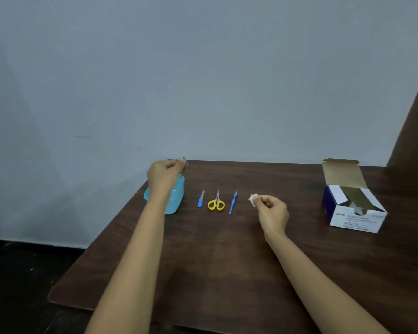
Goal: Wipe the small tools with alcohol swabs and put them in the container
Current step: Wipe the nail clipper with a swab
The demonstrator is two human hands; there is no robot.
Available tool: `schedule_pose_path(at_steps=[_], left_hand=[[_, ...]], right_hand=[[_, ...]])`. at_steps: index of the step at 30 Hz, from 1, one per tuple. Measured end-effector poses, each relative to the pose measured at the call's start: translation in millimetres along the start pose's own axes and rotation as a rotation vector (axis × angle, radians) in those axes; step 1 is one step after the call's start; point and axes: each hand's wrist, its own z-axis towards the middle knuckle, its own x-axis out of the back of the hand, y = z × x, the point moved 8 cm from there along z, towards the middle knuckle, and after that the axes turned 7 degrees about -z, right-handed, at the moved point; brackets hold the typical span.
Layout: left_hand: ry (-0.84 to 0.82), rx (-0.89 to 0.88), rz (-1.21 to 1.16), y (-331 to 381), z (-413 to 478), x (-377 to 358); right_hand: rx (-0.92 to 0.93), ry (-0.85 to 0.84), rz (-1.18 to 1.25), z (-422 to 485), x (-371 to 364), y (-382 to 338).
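My left hand (pixel 163 175) hovers over the light blue container (pixel 176 197) at the table's far left and pinches a thin metal tool (pixel 184 166) that points down into it. My right hand (pixel 272 210) pinches a small white alcohol swab (pixel 253 198) just above the table. Between the hands lie three tools in a row: a small blue-handled file (pixel 201 199), yellow-handled scissors (pixel 216 202) and a slim blue-handled tool (pixel 233 203).
An open white and purple box of swabs (pixel 352 208) stands at the right of the dark wooden table (pixel 215 261). A pale wall rises right behind the table. The table's left edge drops to a dark floor.
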Motion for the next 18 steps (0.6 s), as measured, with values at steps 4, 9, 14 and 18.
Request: schedule_pose_path(at_steps=[4, 9, 14, 18], left_hand=[[0.170, 0.014, 0.561, -11, 39, 34], [0.173, -0.031, 1.042, -20, 53, 27], [0.016, 0.013, 1.262, -47, 60, 3], [-0.046, 0.032, 1.383, -60, 63, -9]], right_hand=[[0.000, 0.024, -0.104, -1, -9, -2], [0.018, -0.008, -0.187, 2, -15, -2], [0.032, -0.031, -0.238, 3, -18, -1], [0.038, -0.042, -0.261, 5, -19, 1]])
